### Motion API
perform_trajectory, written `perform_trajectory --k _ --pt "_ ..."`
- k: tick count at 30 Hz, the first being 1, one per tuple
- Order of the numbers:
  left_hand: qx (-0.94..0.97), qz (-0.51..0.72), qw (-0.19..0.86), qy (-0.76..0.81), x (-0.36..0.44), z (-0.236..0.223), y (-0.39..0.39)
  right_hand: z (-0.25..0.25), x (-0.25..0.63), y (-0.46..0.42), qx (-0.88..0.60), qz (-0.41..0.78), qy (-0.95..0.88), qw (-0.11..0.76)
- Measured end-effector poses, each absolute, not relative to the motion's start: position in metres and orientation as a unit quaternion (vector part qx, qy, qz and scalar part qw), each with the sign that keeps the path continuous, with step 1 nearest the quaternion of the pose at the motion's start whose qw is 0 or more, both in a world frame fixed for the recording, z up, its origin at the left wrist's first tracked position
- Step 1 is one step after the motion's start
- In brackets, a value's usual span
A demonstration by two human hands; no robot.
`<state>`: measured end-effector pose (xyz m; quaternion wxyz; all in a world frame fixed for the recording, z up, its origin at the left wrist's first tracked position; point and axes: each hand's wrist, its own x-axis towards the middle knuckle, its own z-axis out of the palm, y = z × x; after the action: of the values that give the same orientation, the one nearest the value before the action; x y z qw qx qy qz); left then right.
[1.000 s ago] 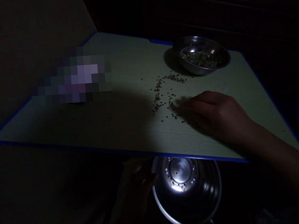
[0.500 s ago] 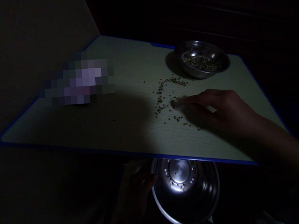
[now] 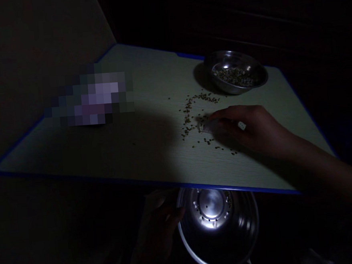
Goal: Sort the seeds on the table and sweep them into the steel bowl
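Small greenish seeds (image 3: 189, 115) lie scattered on a pale table top (image 3: 153, 149) with a blue edge. My right hand (image 3: 248, 129) rests on the table beside the seeds, fingers drawn together, holding a small pale card-like piece against the surface. Below the table's front edge, my left hand (image 3: 161, 225) grips the rim of a large steel bowl (image 3: 218, 225) that holds a few seeds. The scene is very dark.
A smaller steel bowl (image 3: 235, 76) partly filled with seeds stands at the table's far right. A blurred-out object (image 3: 92, 99) lies on the left part of the table. Darkness surrounds the table.
My right hand has shifted slightly left and forward among the seeds, and a small pale piece now shows in its fingers. The left hand and lower bowl stay put.
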<state>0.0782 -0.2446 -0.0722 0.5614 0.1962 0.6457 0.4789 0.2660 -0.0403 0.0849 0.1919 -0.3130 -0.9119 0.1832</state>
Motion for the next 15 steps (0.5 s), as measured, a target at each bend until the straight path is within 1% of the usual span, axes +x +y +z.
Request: perform_trajectory --k 3,8,15 --pt "0.194 0.484 0.566 0.638 0.0789 -0.0693 -0.2443 0.0833 0.2642 -0.0399 -0.309 0.185 -0.913 0.193" --pt "0.166 0.464 0.556 0.669 0.0791 -0.0721 -0.2468 0.0813 0.2627 -0.0401 -0.303 0.190 -0.915 0.188" --pt "0.183 0.488 0.561 0.643 0.0775 -0.0767 -0.2489 0.0802 0.2610 -0.0397 -0.321 0.181 -0.911 0.187"
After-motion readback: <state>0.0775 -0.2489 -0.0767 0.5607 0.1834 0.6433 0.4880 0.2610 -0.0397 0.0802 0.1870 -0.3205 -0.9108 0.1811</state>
